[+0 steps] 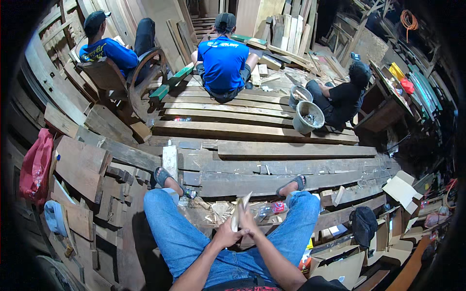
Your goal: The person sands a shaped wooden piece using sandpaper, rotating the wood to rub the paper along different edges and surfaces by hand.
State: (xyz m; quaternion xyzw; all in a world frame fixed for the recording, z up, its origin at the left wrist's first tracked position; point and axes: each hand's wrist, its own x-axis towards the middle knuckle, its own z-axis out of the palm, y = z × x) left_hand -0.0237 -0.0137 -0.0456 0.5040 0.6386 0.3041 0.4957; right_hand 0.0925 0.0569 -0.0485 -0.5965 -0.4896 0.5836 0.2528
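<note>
Between my knees I hold a pale, narrow piece of wood (236, 220) upright, its upper end tapering to a point. My left hand (227, 236) is closed around its lower part. Higher up, my right hand (248, 224) presses against its side with the fingers closed. Whether a small tool sits in the right hand is hidden. Just past my hands, wood chips and offcuts (221, 209) lie on the ground, with a clear plastic bottle with a red label (277, 207) beside them.
Long timber beams (291, 149) lie across the floor ahead. A person in blue (223, 60) sits facing away, another sits in a wooden chair (104, 77) at left, and a third in black (347, 94) sits near buckets (308, 116). Cardboard boxes (340, 266) stand at right; a red bag (36, 167) hangs left.
</note>
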